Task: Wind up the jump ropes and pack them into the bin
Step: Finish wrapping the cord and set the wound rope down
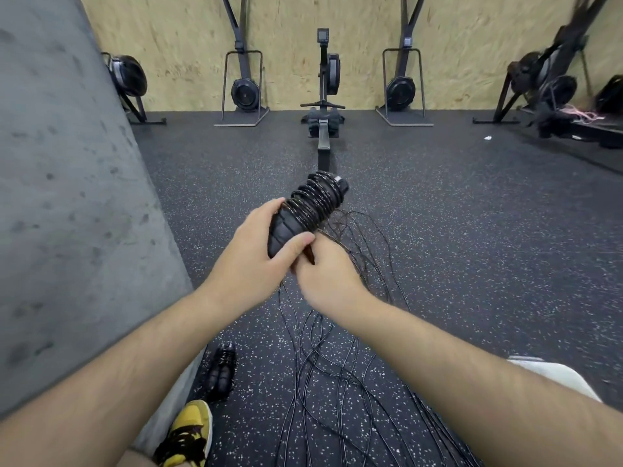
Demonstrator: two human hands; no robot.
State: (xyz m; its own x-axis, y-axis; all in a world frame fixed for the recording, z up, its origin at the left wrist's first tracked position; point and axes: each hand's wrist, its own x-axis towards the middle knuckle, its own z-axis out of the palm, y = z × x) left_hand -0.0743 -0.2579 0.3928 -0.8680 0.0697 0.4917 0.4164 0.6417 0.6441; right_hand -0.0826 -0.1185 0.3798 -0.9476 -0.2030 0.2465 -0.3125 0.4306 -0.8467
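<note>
While a yellow shoe (190,433) is standing at the bottom edge, a wound jump-rope bundle (222,372) is lying just beyond it beside the concrete pillar (67,197), probably parked clear of the tangle until packing. Loose cables (323,365) are sprawling across the speckled rubber floor (472,230) and rising toward the hands. The left hand (249,261) is wrapping its fingers and thumb round the paired black handles (286,234), tilting them up and away so the coils (317,200) are stacking along the free end. The right hand (327,274) is curling in at the handles' lower end, where a strand would be fed; blur is hiding whether it is pinching one. A white object (556,375) is peeking past the right forearm; whether it is the bin is unclear. Farther off, a rowing machine (323,96) is standing against the plywood wall (286,35).
</note>
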